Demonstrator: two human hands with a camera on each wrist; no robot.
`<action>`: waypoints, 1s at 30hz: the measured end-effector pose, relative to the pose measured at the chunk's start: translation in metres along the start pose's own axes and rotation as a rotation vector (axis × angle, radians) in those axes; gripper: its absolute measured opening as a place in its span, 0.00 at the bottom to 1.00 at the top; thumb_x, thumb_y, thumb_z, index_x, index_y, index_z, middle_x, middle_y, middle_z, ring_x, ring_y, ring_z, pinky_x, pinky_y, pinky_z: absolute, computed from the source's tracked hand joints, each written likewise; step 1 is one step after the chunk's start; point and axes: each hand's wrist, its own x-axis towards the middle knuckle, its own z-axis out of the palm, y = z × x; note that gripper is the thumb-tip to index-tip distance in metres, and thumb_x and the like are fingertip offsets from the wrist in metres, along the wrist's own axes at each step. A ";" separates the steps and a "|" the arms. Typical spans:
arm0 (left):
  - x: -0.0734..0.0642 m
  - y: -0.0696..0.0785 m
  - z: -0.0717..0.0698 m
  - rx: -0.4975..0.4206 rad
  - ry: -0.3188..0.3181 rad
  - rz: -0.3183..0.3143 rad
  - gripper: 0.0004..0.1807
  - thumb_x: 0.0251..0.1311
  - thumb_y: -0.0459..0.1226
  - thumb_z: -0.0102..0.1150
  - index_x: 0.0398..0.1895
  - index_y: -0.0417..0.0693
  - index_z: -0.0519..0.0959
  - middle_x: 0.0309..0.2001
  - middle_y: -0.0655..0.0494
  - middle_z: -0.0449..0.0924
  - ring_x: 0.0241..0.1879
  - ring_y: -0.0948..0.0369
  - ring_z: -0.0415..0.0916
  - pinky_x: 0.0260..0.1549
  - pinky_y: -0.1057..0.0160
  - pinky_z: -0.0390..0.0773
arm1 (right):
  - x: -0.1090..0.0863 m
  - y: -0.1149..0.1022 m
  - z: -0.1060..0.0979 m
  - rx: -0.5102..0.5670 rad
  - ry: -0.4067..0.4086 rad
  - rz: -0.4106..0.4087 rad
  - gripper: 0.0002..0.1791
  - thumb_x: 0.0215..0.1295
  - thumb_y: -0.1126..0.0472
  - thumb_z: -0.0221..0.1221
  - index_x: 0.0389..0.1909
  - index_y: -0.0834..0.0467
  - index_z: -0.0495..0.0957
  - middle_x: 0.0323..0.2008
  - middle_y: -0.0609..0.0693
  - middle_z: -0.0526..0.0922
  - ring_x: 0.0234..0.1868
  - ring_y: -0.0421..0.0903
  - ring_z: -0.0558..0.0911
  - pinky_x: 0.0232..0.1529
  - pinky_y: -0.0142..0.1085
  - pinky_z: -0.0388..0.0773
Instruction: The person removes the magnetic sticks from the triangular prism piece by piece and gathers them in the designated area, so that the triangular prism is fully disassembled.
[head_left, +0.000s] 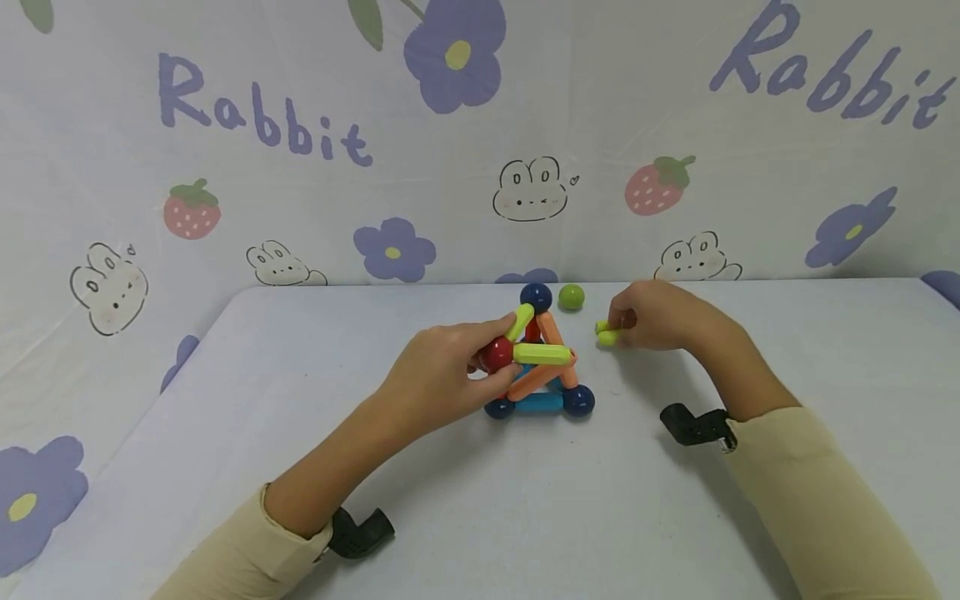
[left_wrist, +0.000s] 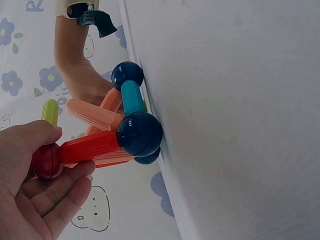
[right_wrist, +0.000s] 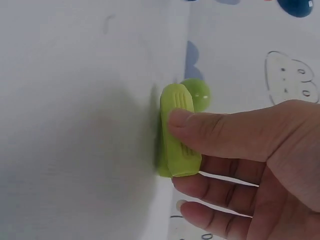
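My left hand [head_left: 438, 371] pinches a red ball [head_left: 495, 356] at the near upper corner of a structure of magnetic rods and balls. Two yellow-green rods [head_left: 543, 354] meet at that ball, and a red rod [left_wrist: 90, 146] runs down from it to a dark blue ball [left_wrist: 140, 134]. Orange rods [head_left: 534, 382] and blue rods [head_left: 540, 402] join the other corners. To the right of the structure, my right hand [head_left: 660, 317] holds two loose yellow-green rods [right_wrist: 180, 145] side by side, thumb across one of them. The second rod is mostly hidden behind the first.
A loose green ball [head_left: 572, 297] sits near the table's back edge, beside the structure's dark blue top ball [head_left: 536, 297]. Behind the white table [head_left: 465, 517] hangs a printed cloth [head_left: 300, 208]. Each wrist carries a black camera mount [head_left: 362, 533].
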 end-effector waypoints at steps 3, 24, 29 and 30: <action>-0.001 -0.001 0.000 -0.002 0.004 0.001 0.30 0.61 0.41 0.68 0.66 0.44 0.76 0.34 0.57 0.84 0.29 0.63 0.75 0.27 0.73 0.75 | 0.002 0.002 0.003 -0.001 -0.015 0.023 0.04 0.58 0.68 0.69 0.34 0.60 0.86 0.30 0.48 0.81 0.34 0.49 0.76 0.41 0.46 0.76; -0.001 -0.001 0.000 0.009 -0.001 0.000 0.30 0.61 0.40 0.68 0.67 0.44 0.75 0.38 0.56 0.86 0.30 0.63 0.76 0.29 0.74 0.75 | 0.004 0.002 0.005 -0.010 0.057 0.099 0.04 0.57 0.69 0.68 0.33 0.61 0.84 0.30 0.52 0.80 0.34 0.51 0.75 0.36 0.44 0.76; -0.001 0.000 0.001 0.009 -0.002 -0.003 0.30 0.62 0.40 0.68 0.67 0.44 0.75 0.37 0.56 0.85 0.30 0.63 0.76 0.29 0.74 0.75 | 0.000 -0.002 -0.004 0.018 0.084 0.053 0.04 0.61 0.69 0.63 0.36 0.62 0.84 0.31 0.52 0.81 0.35 0.52 0.77 0.37 0.45 0.77; -0.001 -0.001 0.001 0.010 -0.002 -0.003 0.30 0.62 0.40 0.68 0.67 0.44 0.75 0.38 0.56 0.85 0.30 0.63 0.76 0.29 0.74 0.75 | -0.001 -0.004 -0.007 0.032 0.092 0.041 0.04 0.62 0.69 0.63 0.36 0.62 0.84 0.32 0.52 0.82 0.36 0.52 0.77 0.37 0.46 0.78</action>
